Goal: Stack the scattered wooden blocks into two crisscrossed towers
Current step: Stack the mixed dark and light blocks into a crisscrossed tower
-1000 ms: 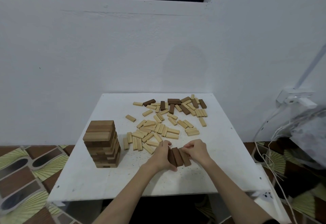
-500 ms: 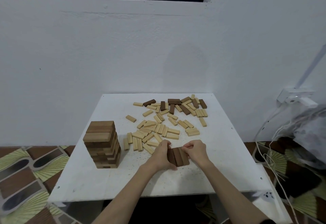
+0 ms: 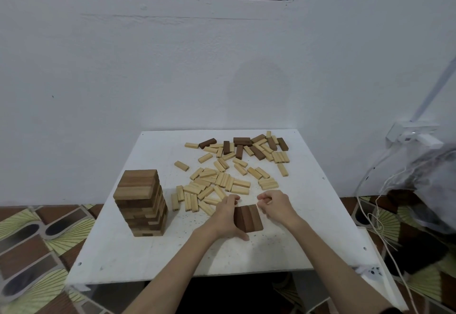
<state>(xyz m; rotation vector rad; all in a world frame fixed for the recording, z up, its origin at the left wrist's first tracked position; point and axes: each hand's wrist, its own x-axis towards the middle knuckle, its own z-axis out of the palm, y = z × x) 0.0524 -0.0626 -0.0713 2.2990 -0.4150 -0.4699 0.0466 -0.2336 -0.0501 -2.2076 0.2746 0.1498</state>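
Note:
Three dark brown blocks [image 3: 248,218] lie side by side as one row on the white table [image 3: 308,215], near its front middle. My left hand [image 3: 225,218] grips the row from its left side, thumb at the near end and fingers at the far end. Just right of the row's far corner sits my right hand [image 3: 275,205], fingers curled with nothing in them. A finished crisscrossed tower [image 3: 140,202] of mixed brown blocks stands at the front left. Several pale blocks [image 3: 217,185] lie scattered behind my hands, and several dark blocks [image 3: 246,147] are mixed with pale ones near the far edge.
A white wall rises right behind the table. To the right, cables [image 3: 375,215] hang beside a dark bag [image 3: 429,190] and a white wall socket [image 3: 414,136]. Patterned tile floor [image 3: 32,239] shows on the left.
The three dark blocks, fanned apart a second ago, are now squared into a tight row. My right hand has come off their right side and curled up beside them.

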